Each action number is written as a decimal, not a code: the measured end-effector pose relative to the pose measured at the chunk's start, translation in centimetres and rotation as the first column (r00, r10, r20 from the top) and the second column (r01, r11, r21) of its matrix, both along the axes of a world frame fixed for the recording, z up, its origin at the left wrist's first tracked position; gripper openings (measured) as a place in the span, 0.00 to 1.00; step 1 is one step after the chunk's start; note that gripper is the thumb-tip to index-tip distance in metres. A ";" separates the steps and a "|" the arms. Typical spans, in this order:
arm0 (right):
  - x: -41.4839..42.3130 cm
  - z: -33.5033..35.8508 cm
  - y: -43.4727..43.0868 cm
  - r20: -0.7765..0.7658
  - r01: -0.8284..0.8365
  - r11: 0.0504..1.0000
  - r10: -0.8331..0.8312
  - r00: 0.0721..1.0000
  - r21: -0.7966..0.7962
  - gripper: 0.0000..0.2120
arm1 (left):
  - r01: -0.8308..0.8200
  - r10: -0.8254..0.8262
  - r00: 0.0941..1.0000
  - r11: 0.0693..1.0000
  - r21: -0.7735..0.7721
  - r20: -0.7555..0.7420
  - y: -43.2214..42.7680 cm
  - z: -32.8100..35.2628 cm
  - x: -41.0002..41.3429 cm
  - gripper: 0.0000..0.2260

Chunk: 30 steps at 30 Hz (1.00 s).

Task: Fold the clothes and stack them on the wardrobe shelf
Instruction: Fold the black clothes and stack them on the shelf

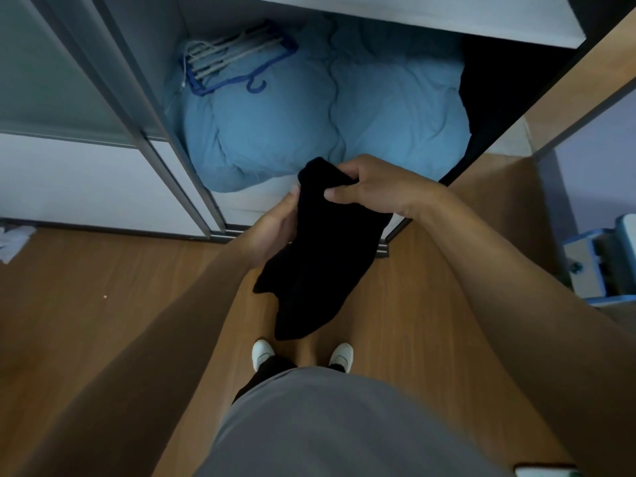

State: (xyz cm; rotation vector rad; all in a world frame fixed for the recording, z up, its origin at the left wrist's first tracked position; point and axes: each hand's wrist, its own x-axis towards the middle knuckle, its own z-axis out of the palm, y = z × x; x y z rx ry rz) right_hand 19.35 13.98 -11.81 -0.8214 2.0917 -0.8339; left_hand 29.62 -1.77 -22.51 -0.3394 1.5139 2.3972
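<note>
A: My right hand (371,187) pinches the top of a black garment (320,263); my left hand (272,232) grips its side.
B: Where is it?
A: Hanging in the air, just in front of the open wardrobe (144,36).

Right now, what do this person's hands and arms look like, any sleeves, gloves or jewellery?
The left hand and right hand are bare: no gloves, and no ring, watch or bracelet that I can see. No sleeve shows along either forearm up to the picture's edge. The only clothing near them is a grey top.
</note>
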 end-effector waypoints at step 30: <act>-1.9 -0.3 5.9 0.527 0.560 0.828 -0.461 0.714 -0.033 0.12 | -0.014 0.015 1.000 0.942 -0.336 -0.002 0.7 0.8 -0.8 0.25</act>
